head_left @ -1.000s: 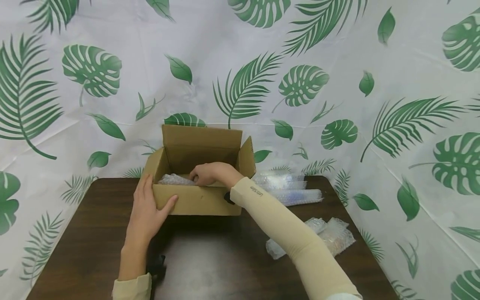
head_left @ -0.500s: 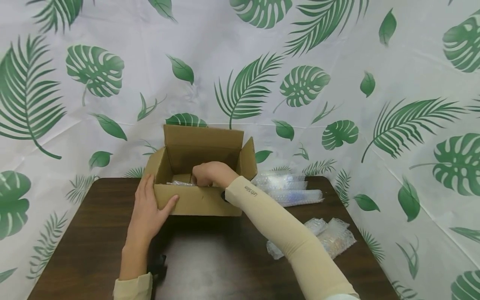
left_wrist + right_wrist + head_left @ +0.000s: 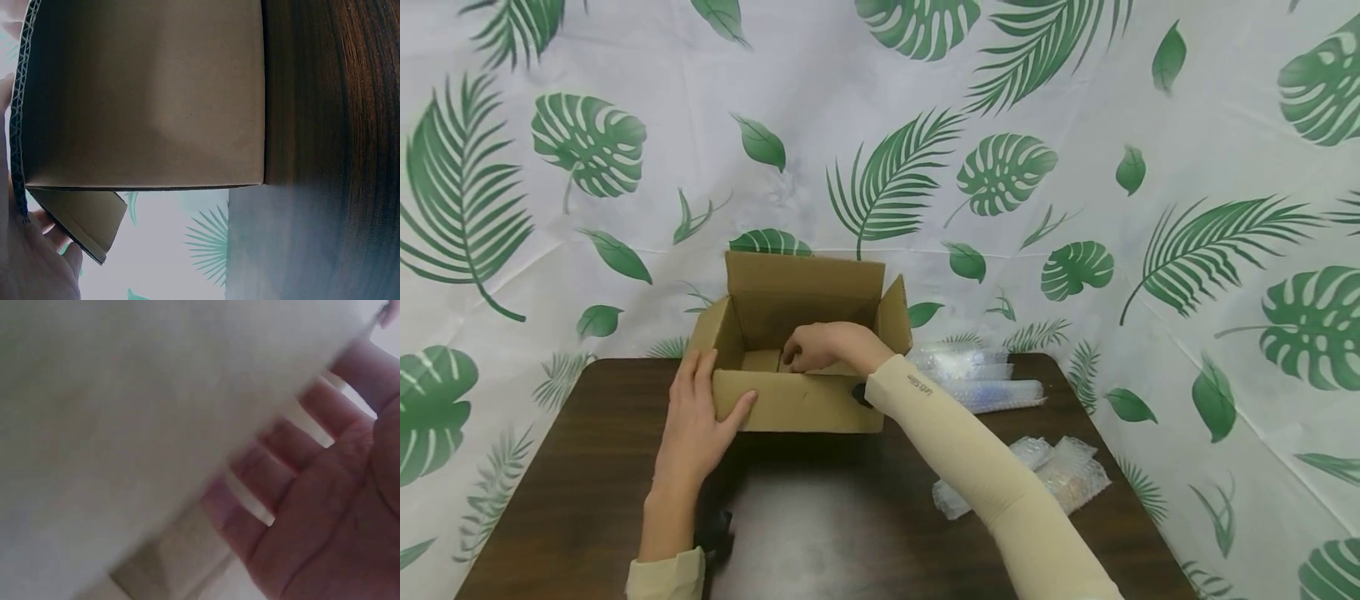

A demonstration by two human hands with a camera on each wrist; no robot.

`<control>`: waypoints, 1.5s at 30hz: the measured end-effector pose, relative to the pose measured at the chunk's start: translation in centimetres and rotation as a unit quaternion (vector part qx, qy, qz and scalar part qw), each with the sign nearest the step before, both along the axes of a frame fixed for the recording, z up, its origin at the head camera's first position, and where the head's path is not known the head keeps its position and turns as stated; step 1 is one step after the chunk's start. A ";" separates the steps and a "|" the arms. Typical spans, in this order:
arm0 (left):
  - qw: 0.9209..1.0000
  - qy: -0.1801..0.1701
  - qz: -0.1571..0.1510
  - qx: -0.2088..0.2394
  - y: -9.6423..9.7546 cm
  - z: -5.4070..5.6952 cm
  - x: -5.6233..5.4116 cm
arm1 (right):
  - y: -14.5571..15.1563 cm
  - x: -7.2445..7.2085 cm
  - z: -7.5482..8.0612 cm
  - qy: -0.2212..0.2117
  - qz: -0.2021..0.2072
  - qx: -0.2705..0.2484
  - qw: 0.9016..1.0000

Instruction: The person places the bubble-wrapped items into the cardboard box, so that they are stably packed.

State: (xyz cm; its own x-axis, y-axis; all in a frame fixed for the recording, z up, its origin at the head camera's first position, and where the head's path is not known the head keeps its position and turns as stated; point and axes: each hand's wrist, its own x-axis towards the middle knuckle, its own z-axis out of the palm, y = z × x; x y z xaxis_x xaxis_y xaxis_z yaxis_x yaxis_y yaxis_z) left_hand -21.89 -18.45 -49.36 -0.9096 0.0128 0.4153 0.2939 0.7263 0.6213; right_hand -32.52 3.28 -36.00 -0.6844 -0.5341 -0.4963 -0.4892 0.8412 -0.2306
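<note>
An uncovered cardboard box (image 3: 797, 404) stands at the back of the table, its rear and side flaps raised. My left hand (image 3: 692, 425) grips its front left corner, thumb on the front and fingers along the left flap. In the left wrist view that hand (image 3: 37, 269) shows beside the flap's corrugated edge. My right hand (image 3: 823, 344) reaches down into the box over the front wall. The right wrist view shows this hand (image 3: 319, 519) with fingers loosely extended and nothing held between them. The front wall hides most of the box's inside.
Bubble-wrapped packs (image 3: 992, 393) lie right of the box near the table's back edge. More bubble-wrapped packs (image 3: 1071, 477) lie nearer on the right, partly behind my right sleeve (image 3: 955, 442). A leaf-print backdrop (image 3: 910, 83) hangs close behind the dark wooden table (image 3: 820, 517).
My right hand has lowered a bubble-wrapped pack into the box, where the front wall now hides it, and its fingers have loosened. My left hand stays on the box corner.
</note>
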 end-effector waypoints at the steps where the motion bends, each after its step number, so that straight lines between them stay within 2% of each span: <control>1: 1.000 0.000 0.001 0.000 0.0 0.0 0.1 | 0.3 0.1 0.1 0.009 0.002 -0.008 1.000; 7: 1.000 -0.017 0.011 -0.002 -0.2 -0.2 0.3 | 2.6 0.9 1.1 0.044 -0.008 -0.068 0.997; 11: 0.999 -0.032 0.012 -0.003 -0.3 -0.5 0.3 | 4.8 1.9 1.9 0.076 -0.013 -0.131 0.988; 14: 1.000 -0.029 0.011 -0.004 -0.3 -0.6 0.3 | 6.7 3.1 2.8 0.109 -0.019 -0.206 0.972; 19: 1.000 -0.022 0.010 -0.004 -0.2 -0.5 0.2 | 10.4 5.3 4.6 0.152 -0.049 -0.313 0.936; 24: 1.000 -0.023 0.012 -0.003 -0.1 -0.4 0.3 | 14.5 7.1 5.0 0.183 -0.092 -0.344 0.916; 30: 1.000 -0.028 0.012 -0.004 0.0 -0.4 0.5 | 19.1 8.4 3.7 0.203 -0.156 -0.355 0.899; 33: 1.000 -0.024 0.011 -0.003 0.0 -0.5 0.4 | 21.0 8.9 2.7 0.204 -0.185 -0.350 0.895; 36: 1.000 -0.015 0.010 -0.001 0.0 -0.4 0.2 | 22.8 9.1 1.4 0.214 -0.199 -0.333 0.897; 39: 1.000 -0.013 0.011 0.002 0.0 -0.4 0.0 | 24.4 9.2 -0.2 0.223 -0.209 -0.306 0.902; 45: 1.000 -0.026 0.009 0.002 0.2 -0.3 0.0 | 27.6 9.7 -3.7 0.229 -0.250 -0.206 0.918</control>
